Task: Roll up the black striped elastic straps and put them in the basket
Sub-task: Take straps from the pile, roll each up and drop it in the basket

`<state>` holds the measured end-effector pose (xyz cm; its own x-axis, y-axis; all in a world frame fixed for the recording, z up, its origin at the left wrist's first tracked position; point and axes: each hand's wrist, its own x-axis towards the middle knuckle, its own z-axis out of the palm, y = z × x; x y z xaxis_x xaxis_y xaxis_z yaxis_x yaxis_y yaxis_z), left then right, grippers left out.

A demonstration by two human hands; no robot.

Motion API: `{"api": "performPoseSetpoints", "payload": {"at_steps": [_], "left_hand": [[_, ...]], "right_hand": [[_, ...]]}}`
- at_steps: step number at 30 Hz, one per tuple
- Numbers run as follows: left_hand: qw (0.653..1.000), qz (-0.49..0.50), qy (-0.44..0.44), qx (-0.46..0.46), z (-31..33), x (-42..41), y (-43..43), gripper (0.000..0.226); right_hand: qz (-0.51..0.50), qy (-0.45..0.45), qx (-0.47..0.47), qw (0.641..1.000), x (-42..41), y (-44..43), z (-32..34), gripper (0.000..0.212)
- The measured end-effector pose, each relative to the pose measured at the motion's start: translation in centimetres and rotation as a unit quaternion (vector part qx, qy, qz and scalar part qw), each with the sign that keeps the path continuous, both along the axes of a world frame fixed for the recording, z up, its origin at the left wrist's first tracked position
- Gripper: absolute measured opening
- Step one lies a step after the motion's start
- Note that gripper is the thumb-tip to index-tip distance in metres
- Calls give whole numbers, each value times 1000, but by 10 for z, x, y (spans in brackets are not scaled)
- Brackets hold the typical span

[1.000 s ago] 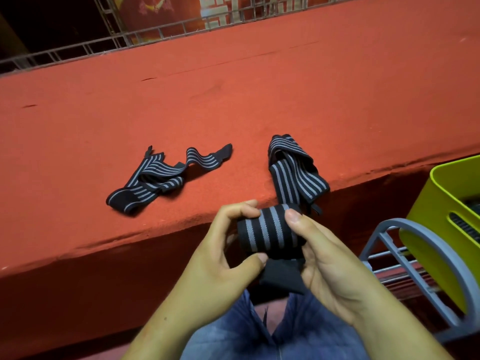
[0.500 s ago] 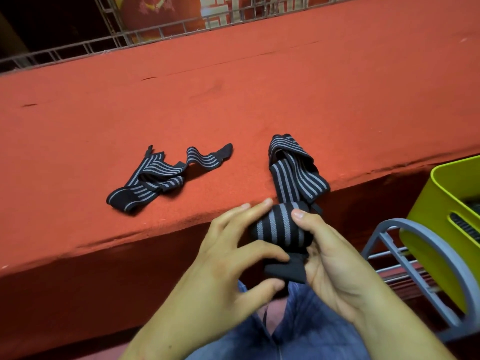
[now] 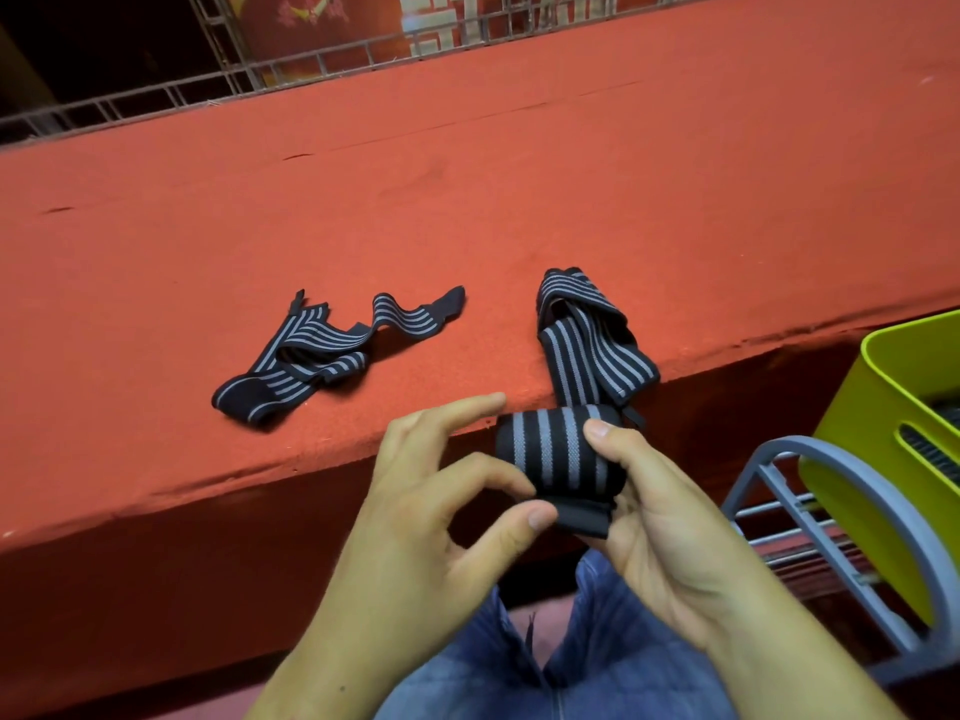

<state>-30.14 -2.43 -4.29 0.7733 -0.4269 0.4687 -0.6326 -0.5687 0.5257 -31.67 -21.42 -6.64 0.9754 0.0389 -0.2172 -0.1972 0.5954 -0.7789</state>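
A black strap with grey stripes is partly wound into a thick roll (image 3: 558, 454) just in front of the red ledge. My right hand (image 3: 660, 522) grips the roll, thumb on top, fingers beneath. My left hand (image 3: 441, 506) pinches the roll's plain black end (image 3: 582, 519) with thumb and middle finger, its index finger held out straight. The strap's unrolled length (image 3: 587, 335) trails up onto the ledge in loose folds. A second striped strap (image 3: 322, 350) lies crumpled on the ledge to the left. The yellow-green basket (image 3: 883, 439) stands at the right edge.
The red felt-covered ledge (image 3: 467, 210) runs across the view, dropping off at its near edge. A grey metal rack (image 3: 831, 517) holds the basket at lower right, and something dark striped shows inside it. Metal railings (image 3: 332, 59) line the far side. My jeans-clad knees sit below the hands.
The roll has turned between my hands and sits a little higher and to the right. My left hand's fingers shifted from around the roll's left end to its black end flap.
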Motion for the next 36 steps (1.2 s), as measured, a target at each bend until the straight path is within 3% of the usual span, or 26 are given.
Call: {"api": "performPoseSetpoints", "payload": {"at_steps": [23,30,36], "left_hand": [[996,-8,76,54,-19,-3,-5,23],[998,-24,51,32,-16,-3,-5,21],[1000,-11,-1,-20,-2,-2,-6,17]], "right_hand": [[-53,-8,-16,998,1,-4,-6,48],[-74,-15,-37,996,2,-5,-8,52],[-64,-4,-39,997,3,-4,-13,29]]}}
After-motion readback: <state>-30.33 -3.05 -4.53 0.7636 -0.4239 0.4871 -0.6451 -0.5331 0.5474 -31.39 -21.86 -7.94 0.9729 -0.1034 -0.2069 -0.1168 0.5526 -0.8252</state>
